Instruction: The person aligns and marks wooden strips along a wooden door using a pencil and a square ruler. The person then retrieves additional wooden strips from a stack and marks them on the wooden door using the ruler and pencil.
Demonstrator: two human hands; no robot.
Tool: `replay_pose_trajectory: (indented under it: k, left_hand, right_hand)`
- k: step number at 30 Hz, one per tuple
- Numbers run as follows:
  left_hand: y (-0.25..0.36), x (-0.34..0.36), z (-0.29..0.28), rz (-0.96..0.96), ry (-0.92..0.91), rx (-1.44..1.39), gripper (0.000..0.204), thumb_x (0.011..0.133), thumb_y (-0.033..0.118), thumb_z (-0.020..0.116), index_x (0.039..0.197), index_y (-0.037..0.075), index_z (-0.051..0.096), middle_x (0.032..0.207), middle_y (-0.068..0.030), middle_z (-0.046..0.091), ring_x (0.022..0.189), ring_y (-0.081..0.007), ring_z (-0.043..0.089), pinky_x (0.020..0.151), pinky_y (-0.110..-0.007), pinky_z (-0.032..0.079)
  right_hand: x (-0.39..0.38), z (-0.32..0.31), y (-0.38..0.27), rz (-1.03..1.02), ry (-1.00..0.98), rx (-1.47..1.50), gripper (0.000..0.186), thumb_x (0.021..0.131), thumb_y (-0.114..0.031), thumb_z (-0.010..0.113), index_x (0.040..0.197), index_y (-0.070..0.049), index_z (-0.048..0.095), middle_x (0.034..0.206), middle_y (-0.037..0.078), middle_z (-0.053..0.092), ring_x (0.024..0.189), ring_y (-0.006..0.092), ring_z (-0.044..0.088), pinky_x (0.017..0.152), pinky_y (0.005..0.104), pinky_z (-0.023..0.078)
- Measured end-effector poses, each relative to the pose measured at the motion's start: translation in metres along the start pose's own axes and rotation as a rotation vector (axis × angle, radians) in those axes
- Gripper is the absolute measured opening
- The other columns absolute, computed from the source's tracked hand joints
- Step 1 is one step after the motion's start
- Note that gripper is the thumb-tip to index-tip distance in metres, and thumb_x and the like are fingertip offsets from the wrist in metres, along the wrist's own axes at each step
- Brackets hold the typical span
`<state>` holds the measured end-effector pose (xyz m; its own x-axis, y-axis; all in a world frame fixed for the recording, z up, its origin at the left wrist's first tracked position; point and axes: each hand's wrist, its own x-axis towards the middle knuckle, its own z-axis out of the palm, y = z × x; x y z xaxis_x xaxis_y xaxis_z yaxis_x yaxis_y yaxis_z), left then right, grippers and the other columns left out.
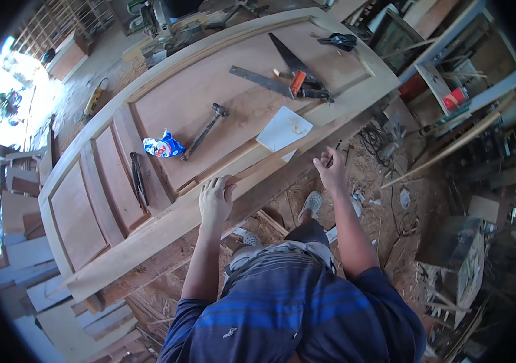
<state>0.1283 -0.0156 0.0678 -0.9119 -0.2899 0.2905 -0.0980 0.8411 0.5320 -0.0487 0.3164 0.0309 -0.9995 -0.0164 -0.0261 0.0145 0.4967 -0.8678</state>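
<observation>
A large panelled wooden door [209, 103] lies flat in front of me. My left hand [214, 201] rests on its near edge, palm down, fingers laid forward and slightly bent. Beyond the near edge, at the right, my right hand [332, 172] is closed on a thin dark pencil [339, 144], whose end sticks up past the fingers. Between the hands, a white sheet [284, 129] lies on the door, with a smaller white piece [289, 156] nearer me. A hammer [206, 131], a blue-and-white packet [164, 146] and dark pincers [138, 179] lie farther left.
A try square [264, 81] with an orange part and a handsaw [294, 59] lie on the door's far right, near a black bundle [338, 41]. Shavings and scraps cover the floor [385, 175] by my feet. Stacked boards [34, 266] stand at left; a cluttered box-like stand [451, 260] is at right.
</observation>
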Motion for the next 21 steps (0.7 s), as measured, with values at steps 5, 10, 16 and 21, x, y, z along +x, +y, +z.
replay_pose_trajectory:
  k: [5, 10, 16, 21]
  left_hand:
    - [0.002, 0.022, 0.016, -0.116, 0.031, 0.144, 0.026, 0.096, 0.023, 0.076, 0.119, 0.01, 0.074, 0.11, -0.0106, 0.076, 0.112, -0.0342, 0.068, 0.1, -0.047, 0.05]
    - [0.013, 0.035, 0.025, -0.221, 0.069, 0.217, 0.021, 0.095, 0.014, 0.075, 0.115, 0.01, 0.072, 0.109, -0.0096, 0.077, 0.111, -0.0352, 0.068, 0.102, -0.048, 0.05]
    - [0.029, 0.047, 0.034, -0.345, 0.046, 0.292, 0.021, 0.099, 0.014, 0.068, 0.119, 0.012, 0.07, 0.117, -0.008, 0.075, 0.121, -0.0332, 0.067, 0.125, -0.053, 0.037]
    - [0.04, 0.056, 0.042, -0.394, 0.01, 0.343, 0.018, 0.1, 0.013, 0.067, 0.117, 0.012, 0.07, 0.117, -0.006, 0.075, 0.125, -0.0323, 0.066, 0.125, -0.052, 0.037]
  right_hand:
    - [0.079, 0.031, 0.024, -0.336, 0.067, -0.144, 0.079, 0.082, -0.028, 0.094, 0.145, 0.0, 0.055, 0.131, 0.016, 0.066, 0.124, 0.0351, 0.063, 0.105, 0.0488, 0.051]
    - [0.103, 0.036, 0.022, -0.491, -0.063, -0.299, 0.096, 0.075, -0.05, 0.095, 0.142, 0.005, 0.053, 0.138, 0.025, 0.058, 0.132, 0.0456, 0.054, 0.112, 0.0606, 0.042]
    - [0.148, 0.0, 0.037, -0.563, -0.157, -0.315, 0.086, 0.08, -0.046, 0.093, 0.141, 0.003, 0.057, 0.133, 0.024, 0.061, 0.13, 0.0446, 0.053, 0.111, 0.0579, 0.042]
    - [0.177, -0.077, 0.099, -0.472, 0.044, -0.153, 0.048, 0.097, -0.022, 0.079, 0.137, -0.003, 0.064, 0.129, 0.019, 0.065, 0.126, 0.0377, 0.058, 0.108, 0.0503, 0.046]
